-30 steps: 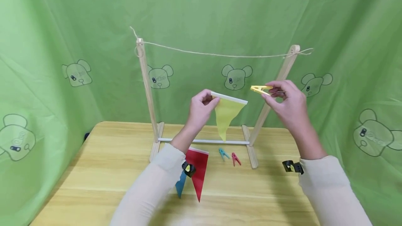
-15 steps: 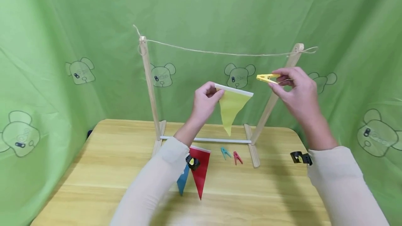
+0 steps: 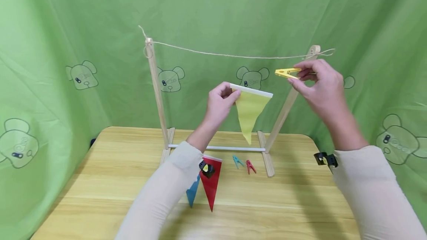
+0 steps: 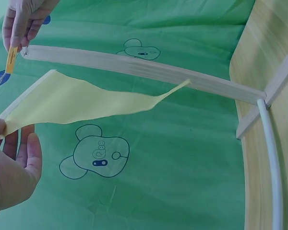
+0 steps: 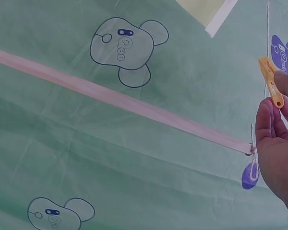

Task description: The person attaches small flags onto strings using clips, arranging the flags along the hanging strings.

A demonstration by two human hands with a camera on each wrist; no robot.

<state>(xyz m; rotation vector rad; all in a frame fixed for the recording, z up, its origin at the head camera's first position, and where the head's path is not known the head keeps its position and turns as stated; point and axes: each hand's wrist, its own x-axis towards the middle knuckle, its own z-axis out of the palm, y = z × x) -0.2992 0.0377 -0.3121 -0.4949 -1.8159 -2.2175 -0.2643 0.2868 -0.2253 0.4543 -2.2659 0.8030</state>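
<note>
My left hand (image 3: 220, 101) pinches the white-edged top left corner of a yellow triangular pennant (image 3: 251, 110), which hangs point down in the air below the string (image 3: 213, 53). In the left wrist view the pennant (image 4: 86, 99) stretches away from my thumb and fingers. My right hand (image 3: 320, 84) pinches a yellow clothespin (image 3: 287, 72) by its handle ends, its nose pointing left, just under the string's right part. The right wrist view shows the clothespin (image 5: 271, 81) between thumb and fingertips, apart from the pennant.
A wooden stand with a left post (image 3: 156, 95) and a right post (image 3: 285, 110) carries the string. On the table (image 3: 100, 180) lie a red pennant (image 3: 211, 184), a blue pennant (image 3: 192, 193) partly under my left sleeve, a teal clothespin (image 3: 238, 161) and a red clothespin (image 3: 251, 167).
Both hands have risen and shifted right, the left with the yellow pennant, the right with the yellow clothespin. The clothespin is now closer to the string's height. Things on the table stay put.
</note>
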